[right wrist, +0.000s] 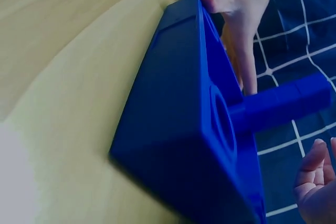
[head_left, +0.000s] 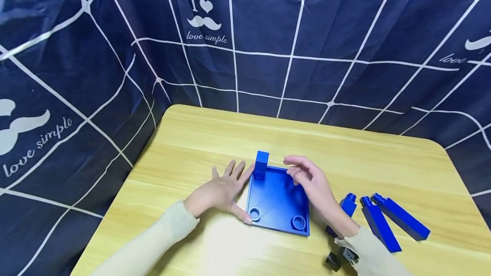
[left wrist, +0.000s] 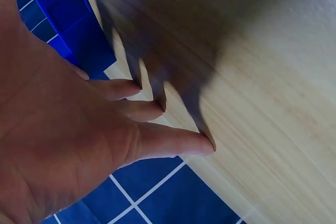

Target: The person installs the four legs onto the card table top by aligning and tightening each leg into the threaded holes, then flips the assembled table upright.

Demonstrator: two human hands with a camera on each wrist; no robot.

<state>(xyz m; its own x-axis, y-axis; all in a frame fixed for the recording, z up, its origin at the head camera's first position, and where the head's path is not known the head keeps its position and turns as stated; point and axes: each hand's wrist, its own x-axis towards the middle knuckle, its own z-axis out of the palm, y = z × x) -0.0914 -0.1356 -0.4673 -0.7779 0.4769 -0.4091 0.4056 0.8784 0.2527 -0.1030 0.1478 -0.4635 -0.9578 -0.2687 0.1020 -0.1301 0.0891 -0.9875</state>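
A shallow square blue tray-like piece (head_left: 276, 199) lies on the table, with round sockets at its two near corners. At its far-left corner a blue square post (head_left: 262, 161) stands upright. My left hand (head_left: 224, 193) is spread along the left side, its thumb at the near-left corner and index finger reaching toward the post. In the left wrist view, the fingertips (left wrist: 205, 144) of that hand meet the table. Above the far-right corner, my right hand (head_left: 310, 180) hovers with loosely bent fingers and nothing visible in them, partly hiding that corner.
To the right lie two blue legs (head_left: 381, 227) (head_left: 404, 219) with threaded ends. Another blue leg (head_left: 348, 204) is partly hidden behind my right forearm. A small black block (head_left: 333, 261) sits near my right wrist. Dark blue gridded cloth (head_left: 261, 71) hangs behind the wooden table (head_left: 184, 139).
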